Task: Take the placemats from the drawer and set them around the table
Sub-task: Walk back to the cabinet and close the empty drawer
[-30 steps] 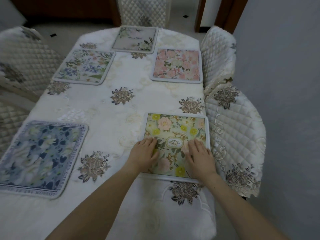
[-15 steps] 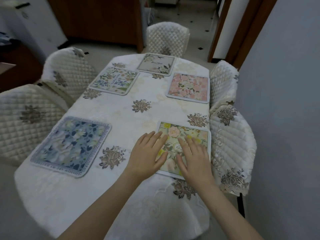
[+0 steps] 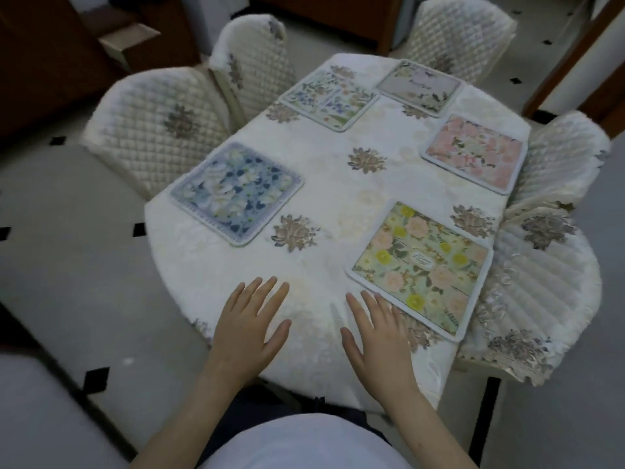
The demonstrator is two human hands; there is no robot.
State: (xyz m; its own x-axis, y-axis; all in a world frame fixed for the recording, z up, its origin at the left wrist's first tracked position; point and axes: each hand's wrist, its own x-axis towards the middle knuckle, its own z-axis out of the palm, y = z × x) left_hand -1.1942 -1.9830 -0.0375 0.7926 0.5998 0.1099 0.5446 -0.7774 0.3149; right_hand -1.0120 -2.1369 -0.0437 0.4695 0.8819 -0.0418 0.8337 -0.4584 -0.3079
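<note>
Counting five placemats point(image 3: 419, 265) flat on the table point(image 3: 338, 198) — it looks nearly done; left hand point(image 3: 248, 328) and right hand point(image 3: 377, 336) flat, holding nothing.

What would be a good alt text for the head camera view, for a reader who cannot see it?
Five floral placemats lie around a white-clothed table, the yellow one nearest. Both hands, left and right, are open and empty over the near edge. Quilted chairs surround the table.
</note>
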